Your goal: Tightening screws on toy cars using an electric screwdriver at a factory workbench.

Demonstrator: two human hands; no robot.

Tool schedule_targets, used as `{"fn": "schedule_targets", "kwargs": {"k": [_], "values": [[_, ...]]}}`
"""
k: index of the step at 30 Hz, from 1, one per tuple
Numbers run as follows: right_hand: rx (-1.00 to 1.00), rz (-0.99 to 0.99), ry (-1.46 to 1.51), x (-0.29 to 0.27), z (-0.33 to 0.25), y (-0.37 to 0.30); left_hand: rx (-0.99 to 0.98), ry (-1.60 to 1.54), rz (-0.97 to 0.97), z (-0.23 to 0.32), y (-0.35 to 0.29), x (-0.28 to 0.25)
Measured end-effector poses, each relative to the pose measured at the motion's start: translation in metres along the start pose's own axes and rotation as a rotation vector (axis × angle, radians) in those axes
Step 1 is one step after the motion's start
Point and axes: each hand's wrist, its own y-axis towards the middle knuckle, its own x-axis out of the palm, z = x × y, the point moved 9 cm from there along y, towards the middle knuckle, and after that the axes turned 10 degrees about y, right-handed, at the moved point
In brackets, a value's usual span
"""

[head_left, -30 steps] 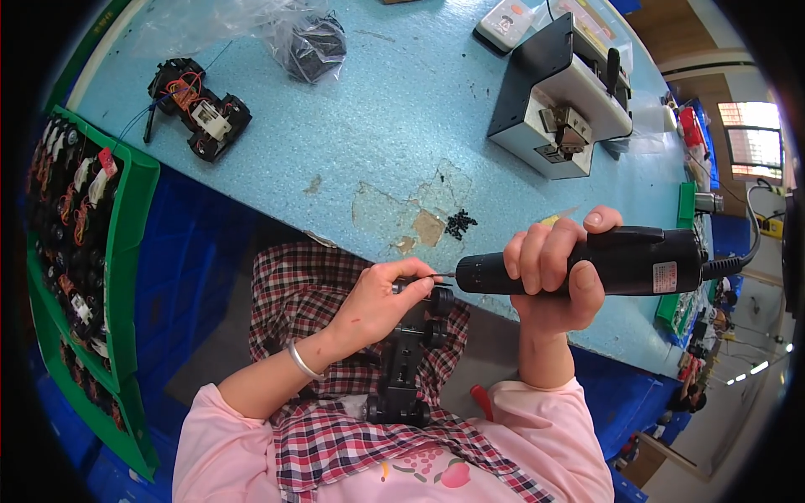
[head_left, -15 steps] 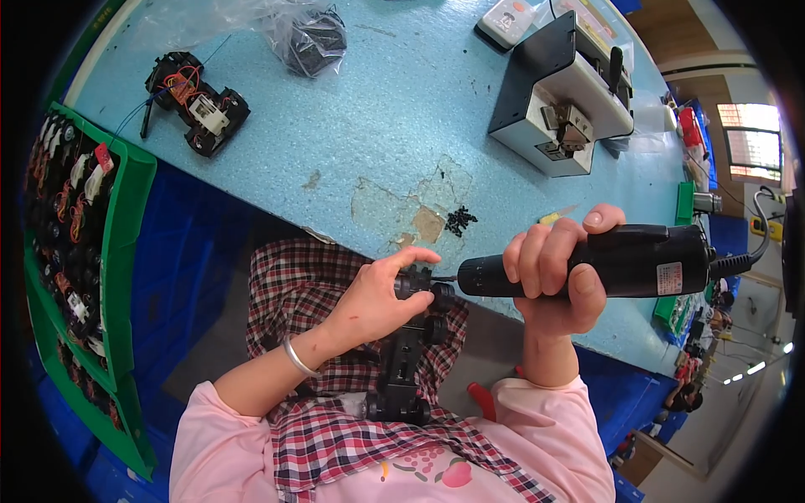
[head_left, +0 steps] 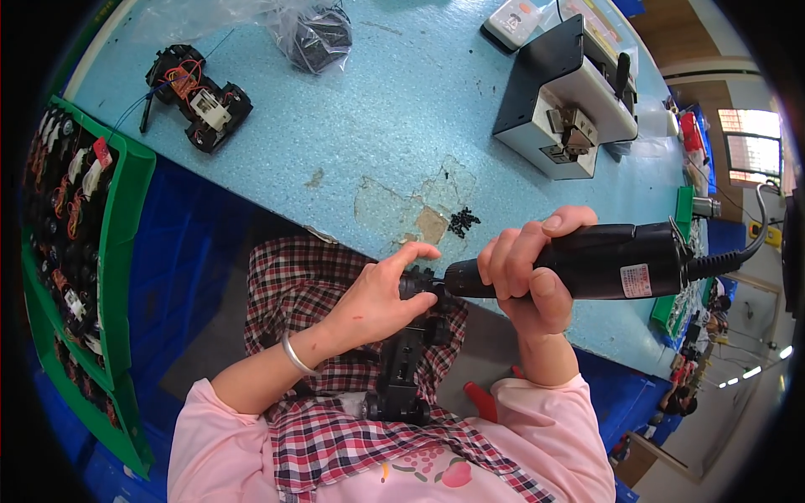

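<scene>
A black electric screwdriver lies level in my right hand, whose fingers wrap round its body. Its front end touches, or nearly touches, the upper end of a black toy car chassis; the bit's tip is hard to make out there. My left hand grips that same upper end between thumb and fingers. The chassis stretches from there down across my lap, its lower wheels resting against the checked apron. Just beyond the table's near edge, a small pile of black screws sits beside a worn patch.
An assembled chassis with wires lies at the far left of the table. Beyond it is a plastic bag of black parts. A black and white machine stands at right. Green trays of parts line the left.
The screwdriver has moved left, bringing its front end up to the chassis and hiding most of the bit. My left hand and the chassis have stayed nearly still.
</scene>
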Motion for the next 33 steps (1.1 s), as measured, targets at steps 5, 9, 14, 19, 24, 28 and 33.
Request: {"fn": "schedule_targets", "kwargs": {"k": [5,9,14,19,24,28,33], "values": [[-0.016,0.013,-0.024,0.005,0.001,-0.004,-0.021,-0.061,-0.001,-0.005,0.000,0.004],[-0.046,-0.030,-0.065,0.015,0.003,-0.004,0.038,-0.121,0.066,-0.003,-0.001,0.000],[-0.025,-0.049,-0.045,0.012,0.009,-0.005,-0.011,-0.118,0.017,-0.005,0.001,0.001],[-0.088,-0.073,-0.122,0.018,0.004,-0.007,-0.016,-0.147,0.003,-0.004,0.001,0.000],[-0.129,-0.203,-0.196,0.029,-0.002,-0.015,0.014,-0.091,0.009,-0.003,0.001,-0.001],[-0.243,-0.143,-0.109,0.012,-0.038,-0.008,-0.036,-0.102,-0.024,-0.005,-0.001,0.002],[-0.489,0.229,0.120,-0.052,-0.076,0.028,-0.083,-0.058,-0.062,-0.004,-0.002,0.001]]}}
